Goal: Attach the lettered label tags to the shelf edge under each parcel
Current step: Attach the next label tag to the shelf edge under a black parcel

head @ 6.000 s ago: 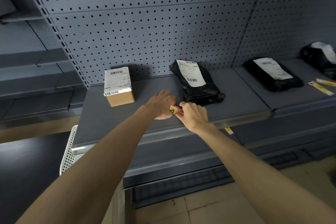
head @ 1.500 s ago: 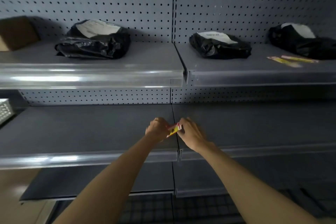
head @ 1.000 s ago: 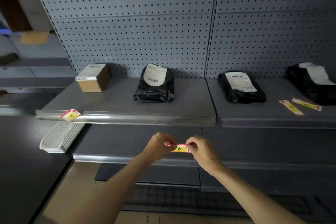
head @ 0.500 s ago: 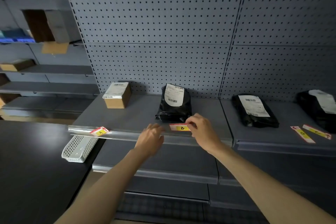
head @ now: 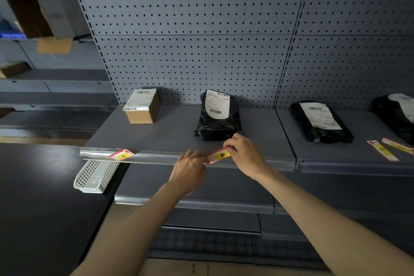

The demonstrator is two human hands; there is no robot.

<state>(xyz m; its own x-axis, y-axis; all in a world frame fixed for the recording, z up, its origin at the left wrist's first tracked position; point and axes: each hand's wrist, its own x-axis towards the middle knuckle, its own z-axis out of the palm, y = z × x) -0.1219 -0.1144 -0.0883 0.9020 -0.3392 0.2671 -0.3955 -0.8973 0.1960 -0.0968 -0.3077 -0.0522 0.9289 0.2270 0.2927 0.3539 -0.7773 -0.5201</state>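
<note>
A red-and-yellow label tag marked B (head: 218,155) is held at the shelf edge (head: 156,158), just below the black bagged parcel (head: 218,116). My right hand (head: 245,154) pinches its right end and my left hand (head: 190,169) grips its left end. Further left, a tag marked A (head: 122,154) sits on the same edge below the cardboard box parcel (head: 142,105). Two more black parcels lie on the right-hand shelf, one in the middle (head: 320,122) and one at the frame's right border (head: 396,114). Two loose tags (head: 389,149) lie in front of them.
A white perforated basket (head: 94,176) hangs tilted below the shelf's left end. A dark counter (head: 38,197) fills the lower left. Pegboard backs the shelf, and lower shelves run underneath. More shelving with boxes stands at the far left.
Both hands rose with the B tag from the lower shelf level to the upper shelf edge under the black parcel. My left hand has closed back onto the tag's left end.
</note>
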